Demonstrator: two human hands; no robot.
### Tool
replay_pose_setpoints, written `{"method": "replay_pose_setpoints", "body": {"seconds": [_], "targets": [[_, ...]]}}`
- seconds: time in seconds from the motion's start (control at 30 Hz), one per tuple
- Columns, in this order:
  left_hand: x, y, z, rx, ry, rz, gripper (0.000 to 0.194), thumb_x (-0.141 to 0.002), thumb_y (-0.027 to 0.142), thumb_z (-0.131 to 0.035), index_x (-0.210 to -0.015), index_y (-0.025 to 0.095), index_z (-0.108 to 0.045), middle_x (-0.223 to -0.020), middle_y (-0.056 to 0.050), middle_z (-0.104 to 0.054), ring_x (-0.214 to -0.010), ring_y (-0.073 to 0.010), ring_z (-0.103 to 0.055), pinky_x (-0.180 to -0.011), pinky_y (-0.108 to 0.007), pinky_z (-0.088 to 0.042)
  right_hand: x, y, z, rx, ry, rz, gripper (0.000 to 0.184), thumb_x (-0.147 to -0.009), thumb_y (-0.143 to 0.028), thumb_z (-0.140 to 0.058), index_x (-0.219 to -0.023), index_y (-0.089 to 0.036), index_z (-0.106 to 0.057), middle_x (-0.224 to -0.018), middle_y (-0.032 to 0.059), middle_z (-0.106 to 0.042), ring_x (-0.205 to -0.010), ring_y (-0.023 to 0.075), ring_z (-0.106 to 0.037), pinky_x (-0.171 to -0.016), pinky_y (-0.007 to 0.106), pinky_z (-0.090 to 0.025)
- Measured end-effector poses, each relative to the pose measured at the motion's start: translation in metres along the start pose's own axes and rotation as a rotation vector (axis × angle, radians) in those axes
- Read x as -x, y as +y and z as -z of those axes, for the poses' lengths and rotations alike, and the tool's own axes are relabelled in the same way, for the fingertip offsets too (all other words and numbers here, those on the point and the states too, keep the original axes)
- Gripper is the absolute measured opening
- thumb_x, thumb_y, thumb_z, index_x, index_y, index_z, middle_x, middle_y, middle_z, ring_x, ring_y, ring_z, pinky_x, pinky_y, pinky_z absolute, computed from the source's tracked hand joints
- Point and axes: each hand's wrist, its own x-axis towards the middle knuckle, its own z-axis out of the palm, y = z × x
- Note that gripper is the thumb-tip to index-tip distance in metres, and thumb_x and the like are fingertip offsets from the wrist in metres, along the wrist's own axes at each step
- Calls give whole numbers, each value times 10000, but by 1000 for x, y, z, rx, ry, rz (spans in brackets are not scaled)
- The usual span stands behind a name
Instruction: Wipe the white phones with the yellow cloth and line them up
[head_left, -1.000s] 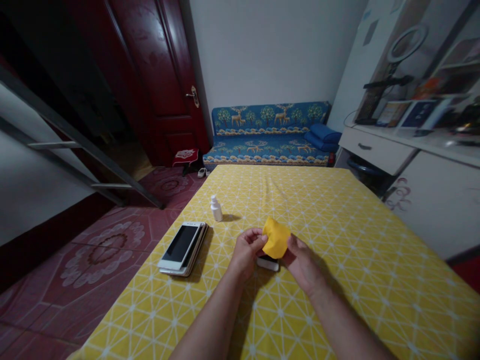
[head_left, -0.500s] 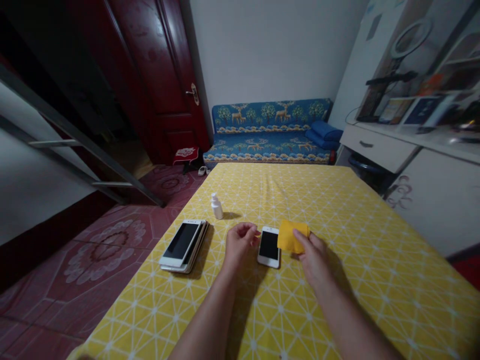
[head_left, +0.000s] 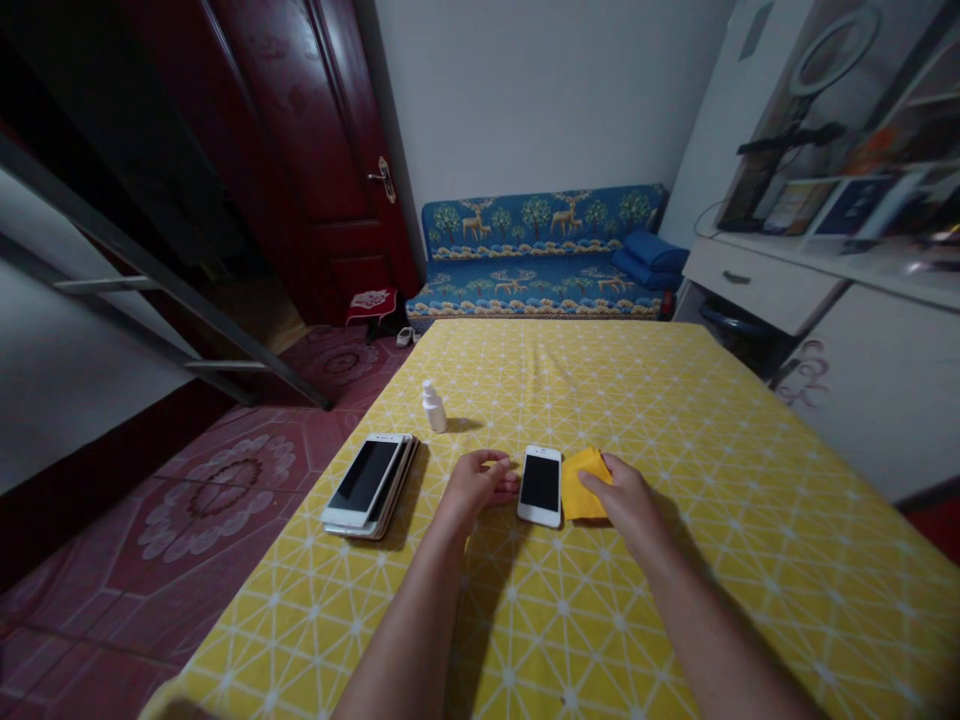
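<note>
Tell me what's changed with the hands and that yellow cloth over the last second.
The yellow cloth came down from between both hands to lie on the yellow tablecloth, right of the white smartphone, now uncovered. The left hand let go and rests left of the phone; the right hand's fingers stay on the cloth. The stacked phones and small white bottle stayed put.

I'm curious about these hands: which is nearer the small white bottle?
The left hand is nearer, just in front of and right of the white bottle. The right hand is farther right, past the white smartphone.
</note>
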Motion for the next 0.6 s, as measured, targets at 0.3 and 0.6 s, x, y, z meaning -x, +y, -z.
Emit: {"method": "replay_pose_setpoints", "body": {"seconds": [0.3,0.6], "targets": [[2,0,-6,29,7,22,109,-896,124,-574,-982,100,-637,-718,-72,-718,-631,-133,-671,-674,-241,-534,-10,19,1,100,56,180,175,-621,-390,-655,-731,-272,-586,-685,15,-666,-571,210,-604,-510,322,-465],[7,0,-8,36,-25,27,347,-892,108,-560,-1236,66,-574,-809,-78,-727,-701,-138,-667,-709,-248,-519,-11,22,0,97,70,151,220,-661,-411,-635,-825,-271,-591,-787,31,-692,-690,227,-659,-597,317,-519]]}}
